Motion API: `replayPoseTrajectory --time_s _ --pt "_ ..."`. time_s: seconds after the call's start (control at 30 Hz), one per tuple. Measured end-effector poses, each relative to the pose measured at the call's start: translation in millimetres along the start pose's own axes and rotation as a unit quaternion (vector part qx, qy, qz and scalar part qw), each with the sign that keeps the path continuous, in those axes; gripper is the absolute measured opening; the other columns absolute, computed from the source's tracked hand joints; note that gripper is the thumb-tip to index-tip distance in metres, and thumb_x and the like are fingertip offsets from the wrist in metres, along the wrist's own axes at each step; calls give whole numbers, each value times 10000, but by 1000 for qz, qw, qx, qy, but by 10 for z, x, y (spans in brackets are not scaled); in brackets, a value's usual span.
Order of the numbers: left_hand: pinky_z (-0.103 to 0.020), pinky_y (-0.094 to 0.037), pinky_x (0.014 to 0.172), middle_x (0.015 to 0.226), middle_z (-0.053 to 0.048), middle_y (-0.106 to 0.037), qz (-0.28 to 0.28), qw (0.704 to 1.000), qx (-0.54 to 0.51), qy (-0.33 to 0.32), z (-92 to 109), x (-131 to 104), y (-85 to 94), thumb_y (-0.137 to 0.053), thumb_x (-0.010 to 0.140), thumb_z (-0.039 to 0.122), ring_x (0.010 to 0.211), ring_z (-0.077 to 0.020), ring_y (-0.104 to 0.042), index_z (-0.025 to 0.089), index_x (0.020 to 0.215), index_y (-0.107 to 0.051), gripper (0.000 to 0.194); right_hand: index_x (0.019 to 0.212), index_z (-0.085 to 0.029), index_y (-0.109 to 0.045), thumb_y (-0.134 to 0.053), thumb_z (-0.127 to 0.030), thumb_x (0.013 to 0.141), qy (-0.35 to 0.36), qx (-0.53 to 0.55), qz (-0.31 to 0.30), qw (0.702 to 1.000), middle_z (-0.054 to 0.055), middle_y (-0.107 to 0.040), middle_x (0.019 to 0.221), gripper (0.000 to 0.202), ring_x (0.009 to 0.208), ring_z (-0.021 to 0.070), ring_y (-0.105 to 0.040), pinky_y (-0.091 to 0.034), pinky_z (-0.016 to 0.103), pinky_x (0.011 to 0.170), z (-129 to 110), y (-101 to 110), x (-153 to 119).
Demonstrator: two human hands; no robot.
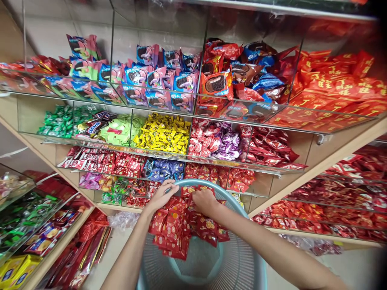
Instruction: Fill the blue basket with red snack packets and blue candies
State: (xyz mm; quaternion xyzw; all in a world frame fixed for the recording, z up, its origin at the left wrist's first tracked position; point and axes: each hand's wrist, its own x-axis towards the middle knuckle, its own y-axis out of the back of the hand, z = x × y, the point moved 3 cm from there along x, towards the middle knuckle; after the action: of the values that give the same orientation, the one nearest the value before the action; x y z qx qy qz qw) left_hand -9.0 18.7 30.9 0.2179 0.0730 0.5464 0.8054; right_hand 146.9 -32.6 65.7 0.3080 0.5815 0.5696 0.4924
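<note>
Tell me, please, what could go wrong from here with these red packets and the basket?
The red packets are crowded toward the far side of the basket, so some might spill over its edge. Packets could slip from the right hand: its fingertips are hidden, so its grip cannot be checked. The basket might bump the shelves, which appear close, and the left hand at the edge could get pinched.

The dark wrapper reads "SNICKERS", red packets "旺".
</note>
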Motion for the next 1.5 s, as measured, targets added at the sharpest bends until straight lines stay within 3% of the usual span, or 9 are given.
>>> replayPoseTrajectory --time_s 0.13,0.63,1.1,1.27,1.4,1.5 --pt "-280 -245 969 1097 -22 -467 -5 1000 -1 -2 6 1 -1 -459 761 448 1078 -158 -412 217 775 -631 288 930 -109 -569 -486 -165 760 3 -1 35 999 157 -631 850 197 799 216 -605 -444 303 661 29 -16 -35" --pt "-262 -261 960 1091 -18 -476 2 1000 6 2 -12 4 -2 -462 756 454 1065 -151 -425 217 765 -636 294 941 -124 -578 -386 -103 799 40 -20 26 999 131 -641 795 240 795 190 -606 -430 268 654 58 26 -105" --pt "-263 -250 966 1094 -9 -472 9 1000 7 -2 -37 6 -17 -466 755 451 1062 -144 -428 218 763 -627 283 911 -130 -580 -461 -187 771 41 -16 17 999 137 -634 853 193 834 213 -594 -434 288 684 26 -12 17" --pt "-263 -250 969 1087 -14 -479 7 1000 5 -5 -36 14 -15 -470 753 447 1060 -146 -430 215 747 -628 280 997 -128 -523 -487 -303 772 46 -13 37 998 125 -629 854 287 815 220 -590 -421 285 686 51 16 -14" --pt "-269 -260 964 1082 -15 -480 5 1000 4 -9 -36 15 -9 -474 754 436 1063 -147 -428 218 747 -626 266 1049 -152 -471 -416 -441 798 22 19 50 998 114 -615 851 387 832 221 -575 -404 285 683 219 142 -36" --pt "-274 -254 966 1080 -12 -481 8 1000 8 -9 -33 12 -3 -474 754 435 1062 -148 -426 222 753 -626 261 1028 -186 -467 -311 -419 847 -33 63 68 995 99 -597 887 333 828 197 -564 -380 269 673 517 173 62"
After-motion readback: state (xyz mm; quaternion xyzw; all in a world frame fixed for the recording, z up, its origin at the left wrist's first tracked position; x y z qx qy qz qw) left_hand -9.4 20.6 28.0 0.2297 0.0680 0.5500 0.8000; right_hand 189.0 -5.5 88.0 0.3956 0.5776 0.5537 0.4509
